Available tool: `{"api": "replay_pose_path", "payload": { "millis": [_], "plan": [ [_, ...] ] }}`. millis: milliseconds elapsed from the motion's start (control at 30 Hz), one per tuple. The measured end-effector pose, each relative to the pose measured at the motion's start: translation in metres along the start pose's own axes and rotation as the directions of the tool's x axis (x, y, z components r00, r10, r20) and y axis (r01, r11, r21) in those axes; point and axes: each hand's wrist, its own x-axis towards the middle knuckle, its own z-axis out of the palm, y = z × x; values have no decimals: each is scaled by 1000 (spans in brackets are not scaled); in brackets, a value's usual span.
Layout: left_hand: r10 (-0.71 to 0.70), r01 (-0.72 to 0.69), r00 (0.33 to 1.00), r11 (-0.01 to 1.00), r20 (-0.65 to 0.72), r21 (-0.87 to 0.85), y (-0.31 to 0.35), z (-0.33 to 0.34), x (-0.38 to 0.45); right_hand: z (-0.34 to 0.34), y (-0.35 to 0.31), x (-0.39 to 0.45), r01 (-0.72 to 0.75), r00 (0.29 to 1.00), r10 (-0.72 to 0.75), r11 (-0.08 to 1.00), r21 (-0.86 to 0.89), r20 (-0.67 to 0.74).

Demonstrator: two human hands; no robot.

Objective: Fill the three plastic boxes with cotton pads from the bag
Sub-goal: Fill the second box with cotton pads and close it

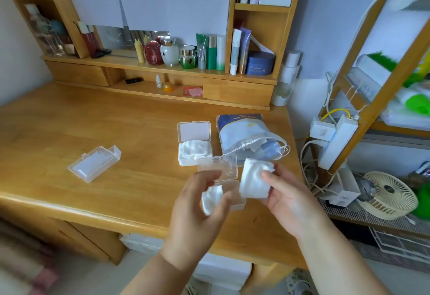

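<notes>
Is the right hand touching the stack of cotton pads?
Touching. The head view shows the right hand gripping the stack of cotton pads, thumb on its front face and fingers behind, no gap.

White cotton pads [253, 181]; clear boxes [94, 163]; blue-white bag [242, 131], print blurred; honey-wood desk [93, 131].

On the shelf behind the wooden bench [69, 131] stand a red jar [154, 53], green bottles [211, 52] and a blue jar [260, 63]; a beige fan [391, 198] lies at the right
</notes>
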Motion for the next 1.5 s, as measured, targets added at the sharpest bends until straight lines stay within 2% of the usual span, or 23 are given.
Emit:
{"api": "replay_pose_path", "payload": {
  "millis": [67, 100, 167, 233, 267, 333, 433, 567, 667, 800, 867, 967, 1067, 1233, 1333, 1400, 1433, 1500],
  "plan": [
    [-152, 163, 985, 977, 83, -135, 22, 10, 2, 11, 3, -11, -13, 998, 14, 1000, -19, 59],
    [-178, 191, 979, 971, 95, -142, 29, 14, 1, 17, 5, -17, -1, 999, 3, 999, -50, 44],
    [-181, 181, 983, 977, 14, -113, 37, 18, -3, 26, 9, -25, 69, 994, -85, 978, -197, -73],
    [-184, 175, 980, 978, -76, -111, 38, 19, -10, 31, 15, -32, 122, 957, -210, 916, -383, -198],
    [-186, 174, 978, 978, -99, -112, 37, 19, -13, 32, 17, -35, 129, 949, -233, 902, -413, -211],
    [-201, 189, 976, 973, -88, -130, 36, 19, -18, 35, 19, -41, 108, 966, -185, 922, -372, -180],
    [-240, 238, 970, 931, 25, -276, 33, 19, -21, 36, 18, -43, 36, 989, -74, 961, -273, -129],
    [-339, 393, 919, 764, 200, -511, 30, 22, -27, 35, 29, -44, -3, 985, -23, 989, -147, -173],
    [-405, 491, 871, 695, 279, -525, 30, 24, -28, 35, 32, -46, 19, 975, -80, 960, -280, -206],
    [-478, 499, 859, 704, 183, -505, 28, 28, -31, 31, 39, -51, 31, 957, -161, 885, -464, -243],
    [-519, 520, 838, 663, 171, -538, 28, 34, -36, 28, 43, -52, 6, 950, -155, 877, -480, -272],
    [-536, 556, 813, 601, 226, -574, 28, 43, -44, 25, 44, -52, -29, 949, -118, 892, -451, -293],
    [-523, 584, 807, 636, 274, -504, 25, 44, -47, 20, 42, -52, -33, 954, -108, 888, -458, -279],
    [-504, 499, 853, 706, 139, -503, 16, 30, -27, 15, 39, -44, -79, 960, -52, 891, -447, -275],
    [-441, 441, 892, 801, 99, -406, 7, 20, -11, 14, 31, -33, -63, 962, -77, 870, -489, -261],
    [-439, 431, 897, 841, 52, -328, -2, 12, 2, 11, 26, -25, -41, 953, -147, 803, -595, -265],
    [-457, 448, 888, 844, 40, -296, -6, 9, 9, 8, 23, -21, -38, 944, -197, 733, -679, -265],
    [-496, 497, 866, 841, 61, -215, -11, 5, 21, 0, 20, -14, -57, 943, -252, 522, -851, -218]
  ]
}}
